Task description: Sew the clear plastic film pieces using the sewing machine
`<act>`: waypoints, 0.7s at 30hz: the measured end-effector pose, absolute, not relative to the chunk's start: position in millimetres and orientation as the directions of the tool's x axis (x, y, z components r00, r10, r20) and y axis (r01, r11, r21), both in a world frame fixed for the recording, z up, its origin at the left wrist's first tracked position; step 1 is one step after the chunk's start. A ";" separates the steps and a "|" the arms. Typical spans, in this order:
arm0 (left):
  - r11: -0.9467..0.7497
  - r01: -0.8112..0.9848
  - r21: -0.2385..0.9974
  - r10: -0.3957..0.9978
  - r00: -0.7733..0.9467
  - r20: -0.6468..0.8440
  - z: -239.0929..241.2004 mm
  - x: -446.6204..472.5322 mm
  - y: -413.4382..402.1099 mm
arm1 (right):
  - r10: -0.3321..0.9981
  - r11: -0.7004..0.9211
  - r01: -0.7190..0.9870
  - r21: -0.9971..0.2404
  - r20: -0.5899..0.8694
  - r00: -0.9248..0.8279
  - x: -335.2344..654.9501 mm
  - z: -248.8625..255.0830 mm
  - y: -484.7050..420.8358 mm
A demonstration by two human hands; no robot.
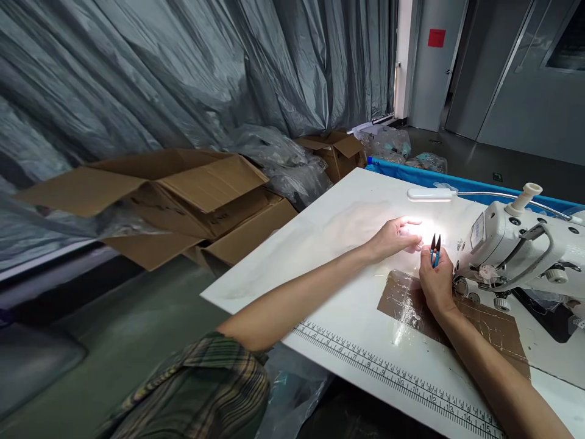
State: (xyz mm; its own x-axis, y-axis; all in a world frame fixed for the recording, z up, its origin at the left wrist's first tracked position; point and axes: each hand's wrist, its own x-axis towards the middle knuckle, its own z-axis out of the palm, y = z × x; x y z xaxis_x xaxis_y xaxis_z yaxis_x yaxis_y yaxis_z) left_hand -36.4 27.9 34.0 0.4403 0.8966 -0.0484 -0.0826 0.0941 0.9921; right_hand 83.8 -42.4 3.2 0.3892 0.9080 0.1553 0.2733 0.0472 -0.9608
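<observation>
My right hand is closed around small blue-handled thread snips, blades pointing up, just left of the white sewing machine. My left hand reaches in from the left with its fingers pinched together in the bright glare of the lamp; what it pinches is washed out by the light. Both hands hover over the white table, a few centimetres apart.
A slim white lamp on a gooseneck shines over the hands. A brown taped patch and a printed ruler mark the table. Open cardboard boxes and plastic bags lie on the floor to the left, against grey plastic sheeting.
</observation>
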 end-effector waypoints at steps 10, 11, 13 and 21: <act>0.074 -0.107 0.991 0.876 0.483 -0.013 29.8 -49.3 19.7 | 0.917 0.037 0.237 -0.971 0.127 0.379 84.7 -2.3 -41.6; 0.070 -0.114 0.991 0.883 0.469 -0.009 28.5 -48.2 19.9 | 0.916 0.037 0.242 -0.970 0.129 0.380 85.4 -1.6 -41.8; 0.062 -0.110 0.992 0.894 0.448 -0.006 27.0 -45.7 20.1 | 0.911 0.038 0.256 -0.966 0.139 0.389 87.1 1.8 -42.8; -0.049 0.000 0.999 0.904 0.425 0.045 33.7 -44.9 15.7 | 0.949 0.156 0.291 -0.944 0.225 0.222 91.2 17.2 -43.9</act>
State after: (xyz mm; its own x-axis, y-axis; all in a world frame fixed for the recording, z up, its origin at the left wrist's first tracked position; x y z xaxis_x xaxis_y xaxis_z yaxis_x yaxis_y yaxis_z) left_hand -44.9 15.7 33.7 0.4247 0.9042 0.0446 -0.0002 -0.0492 0.9988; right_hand 91.2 -43.9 17.2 0.2221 0.9486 0.2253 0.2914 0.1559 -0.9438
